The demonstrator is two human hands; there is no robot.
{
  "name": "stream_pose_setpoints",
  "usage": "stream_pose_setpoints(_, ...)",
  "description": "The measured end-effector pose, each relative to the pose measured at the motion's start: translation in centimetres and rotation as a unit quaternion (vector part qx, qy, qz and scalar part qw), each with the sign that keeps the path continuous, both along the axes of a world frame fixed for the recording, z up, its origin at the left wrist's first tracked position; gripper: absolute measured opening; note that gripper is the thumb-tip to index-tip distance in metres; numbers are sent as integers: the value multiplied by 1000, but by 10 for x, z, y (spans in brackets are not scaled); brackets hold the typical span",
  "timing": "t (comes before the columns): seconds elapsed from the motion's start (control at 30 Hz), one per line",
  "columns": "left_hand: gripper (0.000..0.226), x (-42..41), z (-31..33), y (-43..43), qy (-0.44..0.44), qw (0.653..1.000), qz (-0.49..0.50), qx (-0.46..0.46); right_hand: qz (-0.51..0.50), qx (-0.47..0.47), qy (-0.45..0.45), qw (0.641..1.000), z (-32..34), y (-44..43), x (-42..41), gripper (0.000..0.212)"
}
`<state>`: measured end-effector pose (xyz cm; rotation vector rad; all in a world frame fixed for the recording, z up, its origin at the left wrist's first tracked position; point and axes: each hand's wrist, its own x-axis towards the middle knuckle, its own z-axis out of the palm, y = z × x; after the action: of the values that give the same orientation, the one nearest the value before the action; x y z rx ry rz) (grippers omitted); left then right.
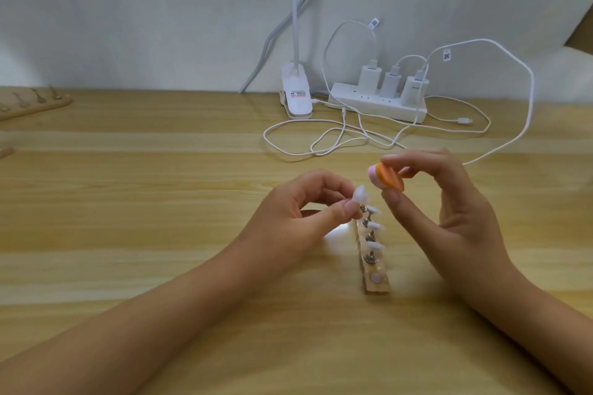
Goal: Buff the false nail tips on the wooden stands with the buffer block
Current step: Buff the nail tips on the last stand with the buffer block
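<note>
A narrow wooden stand (375, 280) lies on the table in the middle, running away from me, with several metal pegs that carry clear false nail tips (472, 228). My left hand (298, 218) pinches the farthest peg just under its raised nail tip (135, 194). My right hand (449, 202) holds the small orange and pink buffer block (162, 178) between thumb and fingers, a little above and to the right of that tip, not touching it. One round silver magnet (374, 278) at the near end of the stand is bare.
At the back stand a white power strip (378, 104) with three chargers and a white clip lamp (296, 96). White cables (337, 138) loop over the table behind my hands. A second wooden stand (35, 102) with pegs lies at the far left edge.
</note>
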<state>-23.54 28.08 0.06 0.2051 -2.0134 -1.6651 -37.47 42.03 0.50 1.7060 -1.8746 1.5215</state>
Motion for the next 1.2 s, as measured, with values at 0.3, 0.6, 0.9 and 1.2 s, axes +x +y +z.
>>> stream_pose_setpoints(0.3, 4, 2, -1, -2, 9, 1000, 17, -14, -1, 28, 27, 999, 3, 0, 10, 23)
stream_pose_setpoints(0.6, 11, 2, -3, 0, 4, 999, 36, -18, -8, 30, 46, 998, 0, -1, 9, 24)
stream_pose_setpoints(0.9, 6, 1, -2, 2, 0, 997, 48, -55, -12, 41, 44, 998, 1, -2, 8, 23)
stream_pose_setpoints(1.2, 10, 1, -4, 1, -1, 999, 47, -17, -45, 57, 6, 997, 0, -2, -3, 24)
